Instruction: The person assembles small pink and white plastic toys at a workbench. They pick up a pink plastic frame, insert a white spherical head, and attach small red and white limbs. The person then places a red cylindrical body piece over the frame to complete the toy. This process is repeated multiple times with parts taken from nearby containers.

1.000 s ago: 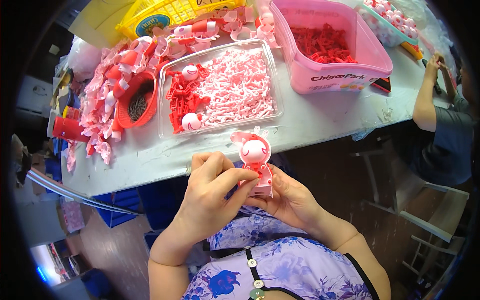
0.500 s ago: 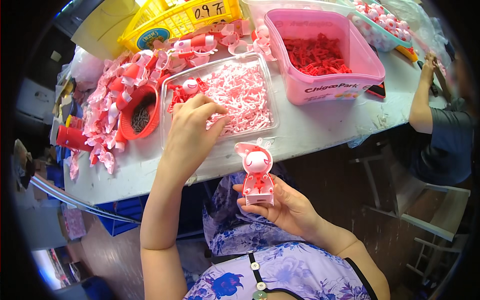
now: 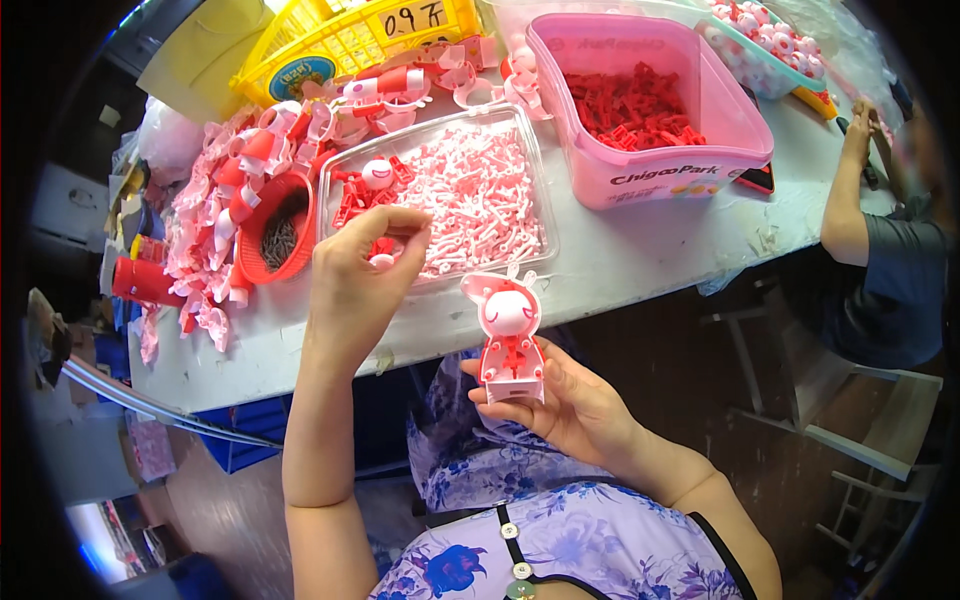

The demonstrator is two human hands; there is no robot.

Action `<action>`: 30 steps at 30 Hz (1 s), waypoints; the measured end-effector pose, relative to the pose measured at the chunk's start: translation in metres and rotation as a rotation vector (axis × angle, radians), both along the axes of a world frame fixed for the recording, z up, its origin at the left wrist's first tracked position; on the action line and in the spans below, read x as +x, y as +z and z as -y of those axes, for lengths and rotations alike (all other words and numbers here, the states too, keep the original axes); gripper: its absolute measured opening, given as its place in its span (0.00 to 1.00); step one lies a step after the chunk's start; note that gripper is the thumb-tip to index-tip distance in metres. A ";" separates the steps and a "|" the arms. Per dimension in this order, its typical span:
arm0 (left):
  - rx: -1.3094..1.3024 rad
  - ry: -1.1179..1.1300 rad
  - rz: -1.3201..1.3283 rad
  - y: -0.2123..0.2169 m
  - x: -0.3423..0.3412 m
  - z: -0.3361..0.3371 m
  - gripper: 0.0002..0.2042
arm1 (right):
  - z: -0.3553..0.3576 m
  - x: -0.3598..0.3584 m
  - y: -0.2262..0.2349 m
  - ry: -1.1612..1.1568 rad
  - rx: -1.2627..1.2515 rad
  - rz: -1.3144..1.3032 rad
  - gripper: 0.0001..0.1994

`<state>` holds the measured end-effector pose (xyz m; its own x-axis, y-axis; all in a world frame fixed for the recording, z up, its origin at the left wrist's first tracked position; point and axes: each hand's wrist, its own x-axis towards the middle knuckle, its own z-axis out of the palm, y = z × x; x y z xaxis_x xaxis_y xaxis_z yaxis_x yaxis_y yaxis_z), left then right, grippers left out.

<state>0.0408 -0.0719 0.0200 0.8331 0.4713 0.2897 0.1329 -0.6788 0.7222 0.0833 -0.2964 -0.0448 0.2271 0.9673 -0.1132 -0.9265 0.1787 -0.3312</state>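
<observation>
My right hand (image 3: pixel 575 400) grips a pink toy figure half (image 3: pixel 512 345) by its lower part, upright and with its open inner side facing me. A white ball head with a drawn face and red pieces sit inside the shell. Over the near left part of a clear plastic tray (image 3: pixel 545 215), my left hand (image 3: pixel 360 275) has thumb and fingertips pinched together. Anything between those fingertips is too small to make out. Small pale pink arm-like parts (image 3: pixel 480 190) fill most of the tray. Beside them, at its left, lie red parts (image 3: pixel 350 195) and a white ball head (image 3: pixel 378 173).
A pink tub (image 3: pixel 660 180) of red parts stands right of the tray. To the left are a red bowl (image 3: pixel 300 255) of dark screws and a heap of pink shells (image 3: pixel 215 200). A yellow basket (image 3: pixel 350 45) stands behind. Another person (image 3: pixel 880 260) sits at the right.
My left hand has drawn back slightly from the parts, its fingers closing into a pinch. My right hand and the toy half have shifted a little left and up.
</observation>
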 end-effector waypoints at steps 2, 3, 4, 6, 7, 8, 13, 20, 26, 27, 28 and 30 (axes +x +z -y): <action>0.001 -0.037 0.091 -0.003 -0.005 0.001 0.07 | -0.002 0.000 0.002 0.000 0.013 0.009 0.28; 0.005 -0.085 0.146 -0.005 -0.008 0.001 0.08 | -0.002 0.001 0.003 -0.007 0.017 0.013 0.28; 0.008 -0.133 0.202 -0.007 -0.012 0.002 0.08 | -0.002 0.002 0.003 -0.014 0.021 0.017 0.28; -0.235 -0.181 0.140 -0.002 -0.027 0.016 0.05 | -0.001 0.002 0.003 -0.027 0.029 0.007 0.29; -0.405 -0.185 0.075 0.002 -0.036 0.025 0.04 | -0.001 0.002 0.004 -0.031 0.037 0.006 0.29; -0.574 -0.188 0.009 0.003 -0.041 0.032 0.03 | -0.001 0.002 0.003 -0.035 0.044 0.005 0.29; -0.738 -0.236 -0.123 0.001 -0.051 0.039 0.05 | -0.003 -0.002 0.008 -0.019 0.001 0.054 0.34; -0.645 -0.238 -0.132 0.000 -0.053 0.040 0.06 | -0.005 -0.008 0.009 -0.013 -0.057 0.083 0.36; -0.716 -0.217 -0.170 -0.004 -0.050 0.038 0.06 | -0.003 -0.009 0.007 -0.021 -0.073 0.102 0.38; -0.732 -0.207 -0.179 -0.004 -0.049 0.039 0.07 | -0.003 -0.009 0.007 -0.019 -0.073 0.105 0.38; -0.765 -0.222 -0.175 -0.006 -0.049 0.038 0.07 | -0.002 -0.009 0.007 -0.018 -0.072 0.108 0.38; -0.828 -0.255 -0.165 -0.010 -0.048 0.035 0.07 | -0.001 -0.008 0.005 -0.005 -0.032 0.075 0.36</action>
<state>-0.0068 -0.1068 0.0100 0.9424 0.2710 -0.1958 0.1947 0.0313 0.9804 0.0757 -0.2949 -0.0397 0.2407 0.9624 -0.1263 -0.8981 0.1715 -0.4049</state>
